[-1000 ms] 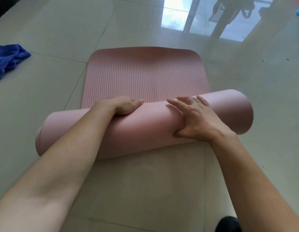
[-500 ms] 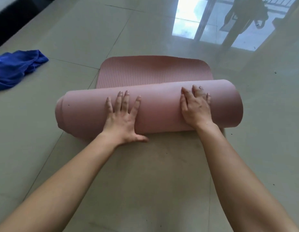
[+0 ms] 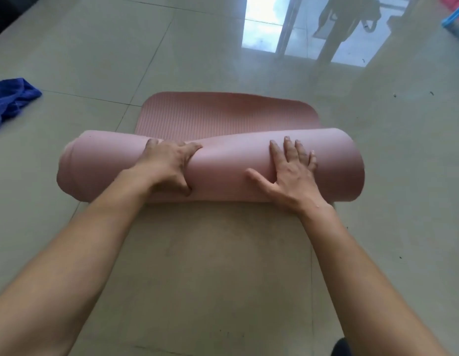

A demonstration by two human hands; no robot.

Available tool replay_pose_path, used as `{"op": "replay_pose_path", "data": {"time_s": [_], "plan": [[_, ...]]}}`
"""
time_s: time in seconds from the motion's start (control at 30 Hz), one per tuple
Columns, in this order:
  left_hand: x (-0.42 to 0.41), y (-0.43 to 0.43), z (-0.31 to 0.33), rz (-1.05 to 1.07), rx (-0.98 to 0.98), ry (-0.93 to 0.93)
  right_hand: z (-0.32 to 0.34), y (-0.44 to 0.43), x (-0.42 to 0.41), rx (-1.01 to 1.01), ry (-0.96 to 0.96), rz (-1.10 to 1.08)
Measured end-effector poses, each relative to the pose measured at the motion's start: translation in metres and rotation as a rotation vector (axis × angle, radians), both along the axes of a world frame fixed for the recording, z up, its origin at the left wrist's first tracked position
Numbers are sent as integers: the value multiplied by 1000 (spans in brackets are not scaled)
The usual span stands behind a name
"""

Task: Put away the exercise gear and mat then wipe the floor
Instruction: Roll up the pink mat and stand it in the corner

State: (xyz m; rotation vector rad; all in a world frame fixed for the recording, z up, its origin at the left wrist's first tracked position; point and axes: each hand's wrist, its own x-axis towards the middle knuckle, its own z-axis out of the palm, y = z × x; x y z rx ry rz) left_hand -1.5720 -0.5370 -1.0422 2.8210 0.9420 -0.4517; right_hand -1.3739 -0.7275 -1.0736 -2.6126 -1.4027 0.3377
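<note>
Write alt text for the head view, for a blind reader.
Two bare hands rest on a mostly rolled pink mat on a tiled floor: the left hand curls over the roll, the right hand presses flat on it. A blue cloth lies on the floor at far left.

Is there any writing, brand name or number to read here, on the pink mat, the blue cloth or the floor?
None: no text can be read anywhere in this view.
Mat: plain pink, fine ribs only, no label showing.
Cloth: plain blue, no tag in view.
Floor: bare tiles with reflections and dark specks, no signs.
</note>
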Motion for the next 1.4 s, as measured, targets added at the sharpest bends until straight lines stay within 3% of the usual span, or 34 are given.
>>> {"op": "replay_pose_path", "data": {"time_s": [0.07,0.17,0.23,0.37,0.53,0.67,0.77,0.83,0.9,1.0,1.07,1.1,1.17,1.2,1.4], "plan": [[-9,3,19,15,-249,23,9,-5,-4,84,-36,-27],[-18,-3,29,56,-522,-7,7,-11,-4,15,-10,-4],[-19,-11,25,35,-396,-86,-2,-9,-3,-14,1,-41],[-19,-18,14,186,-48,-192,-12,4,-4,289,-83,-233],[-5,-33,-11,376,341,-556,-22,-6,-18,437,-177,-141],[12,-54,-34,315,383,-624,-38,-16,-13,336,-152,-225],[18,-59,-50,244,313,-485,-39,-7,2,260,-75,-202],[25,-50,-57,238,235,-355,-39,3,13,346,-22,-236],[34,-35,-61,247,225,-310,-36,9,20,523,35,-449],[50,-14,-62,273,232,-310,-33,4,34,734,231,-1030],[56,-5,-63,286,232,-296,-34,-1,46,743,594,-1409],[58,-1,-64,290,229,-286,-34,-2,50,792,860,-1464],[61,4,-66,294,219,-282,-39,1,54,983,1360,-1317],[61,5,-67,295,218,-287,-43,4,53,1046,1470,-1239],[58,3,-66,321,211,-298,-38,19,54,1167,1416,-1343]]}}
